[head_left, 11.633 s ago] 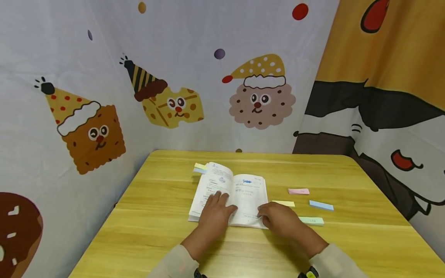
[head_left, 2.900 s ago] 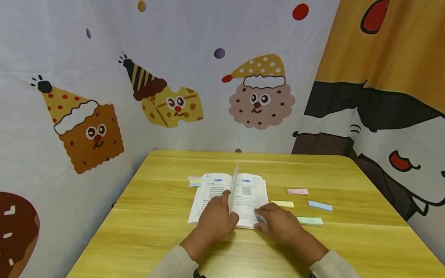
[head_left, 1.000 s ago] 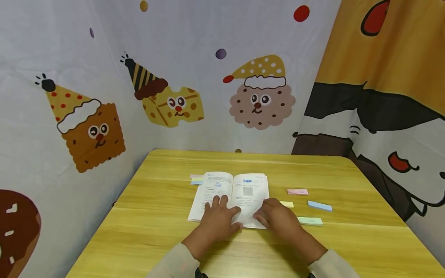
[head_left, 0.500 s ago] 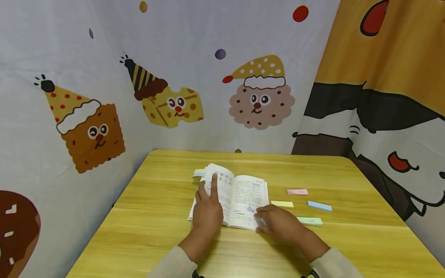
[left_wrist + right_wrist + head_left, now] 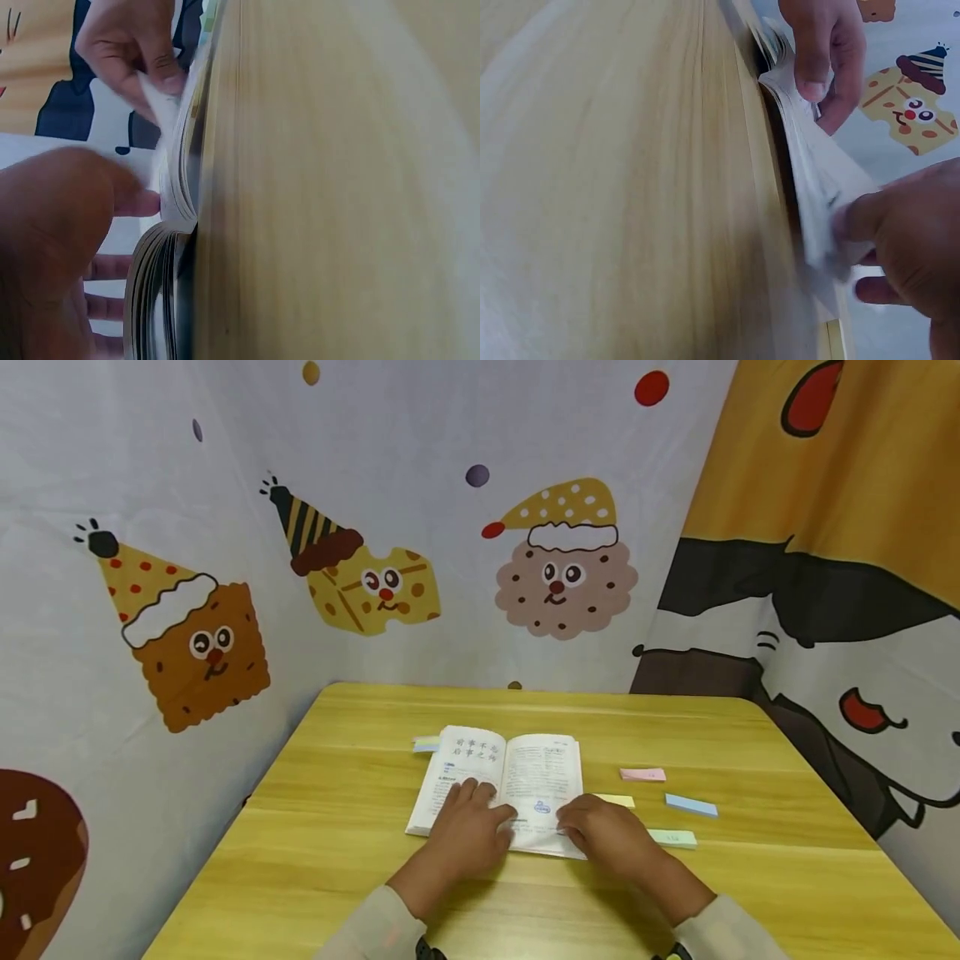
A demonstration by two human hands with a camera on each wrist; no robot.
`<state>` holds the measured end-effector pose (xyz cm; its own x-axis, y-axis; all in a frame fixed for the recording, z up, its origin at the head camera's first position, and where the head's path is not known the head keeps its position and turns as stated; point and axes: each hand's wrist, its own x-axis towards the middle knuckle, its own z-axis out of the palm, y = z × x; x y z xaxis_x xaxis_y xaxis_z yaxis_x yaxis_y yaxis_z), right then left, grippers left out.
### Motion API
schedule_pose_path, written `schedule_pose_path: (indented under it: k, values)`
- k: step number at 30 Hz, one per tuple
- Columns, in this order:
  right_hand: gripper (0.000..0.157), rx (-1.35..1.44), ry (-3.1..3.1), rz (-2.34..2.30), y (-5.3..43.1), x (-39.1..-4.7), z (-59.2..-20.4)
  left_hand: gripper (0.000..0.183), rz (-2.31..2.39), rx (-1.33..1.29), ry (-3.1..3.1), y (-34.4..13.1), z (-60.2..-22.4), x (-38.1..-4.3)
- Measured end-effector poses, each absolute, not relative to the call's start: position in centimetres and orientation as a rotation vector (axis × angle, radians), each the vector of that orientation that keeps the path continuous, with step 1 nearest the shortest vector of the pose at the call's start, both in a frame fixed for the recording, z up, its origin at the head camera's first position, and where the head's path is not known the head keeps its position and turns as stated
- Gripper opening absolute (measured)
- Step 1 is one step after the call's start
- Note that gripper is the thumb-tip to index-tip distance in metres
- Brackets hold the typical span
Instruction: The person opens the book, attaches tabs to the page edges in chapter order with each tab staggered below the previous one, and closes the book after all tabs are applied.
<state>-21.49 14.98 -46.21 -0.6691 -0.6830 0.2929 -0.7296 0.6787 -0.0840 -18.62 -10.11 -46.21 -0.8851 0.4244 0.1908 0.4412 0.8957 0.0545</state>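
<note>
An open book with printed pages lies on the table, tabs sticking out past its left edge. My left hand rests on the lower part of the left page, its fingers spread and its thumb near the spine. At the lower right corner my right hand pinches a page between thumb and fingers. In the right wrist view this page bends up from the stack, with the right hand at its corner. The left wrist view shows the left hand over the thick left block of pages.
Right of the book lie a pink sticky-note strip, a blue one, a green one and a partly covered yellow one. The wooden table meets a cartoon-printed cloth at the back.
A leaf has gone over to the left, showing new pages. My left hand has swung back from that leaf towards the spine, and the right hand has taken the right page's corner.
</note>
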Motion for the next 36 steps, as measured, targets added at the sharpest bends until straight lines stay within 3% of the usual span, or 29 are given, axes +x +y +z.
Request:
schedule_pose_path:
  k: [5, 9, 14, 19, 25, 28, 32, 36]
  values:
    - [0.021, 0.958, -2.499, 0.341, 14.5, -21.4, -46.1, 0.054, -0.173, -0.656, -2.916, -9.7, -46.3, -18.6]
    - [0.036, 0.767, -2.455, 0.44, 14.0, -21.1, -46.0, 0.046, -0.126, -0.655, -2.885, -9.4, -46.6, -18.7]
    - [0.028, 0.847, -2.65, 0.461, 13.8, -21.0, -46.8, 0.035, -0.201, -0.562, -2.849, -9.3, -46.6, -18.7]
    - [0.045, 1.025, -2.805, 0.36, 14.6, -21.2, -47.9, 0.064, -0.433, -0.341, -2.703, -9.4, -46.4, -18.9]
    - [0.034, 1.162, -2.764, 0.352, 15.3, -21.8, -47.6, 0.096, -0.359, -0.092, -2.57, -10.0, -46.1, -19.3]
    - [0.031, 1.183, -2.786, 0.372, 15.5, -21.9, -47.3, 0.088, -0.171, -0.175, -2.651, -10.3, -46.1, -19.4]
    - [0.023, 1.214, -2.773, 0.332, 15.4, -21.9, -47.1, 0.056, -0.048, -0.501, -2.741, -10.3, -46.4, -19.2]
    - [0.016, 1.208, -2.706, 0.251, 15.2, -21.9, -46.9, 0.043, -0.109, -0.668, -2.827, -10.0, -46.7, -19.0]
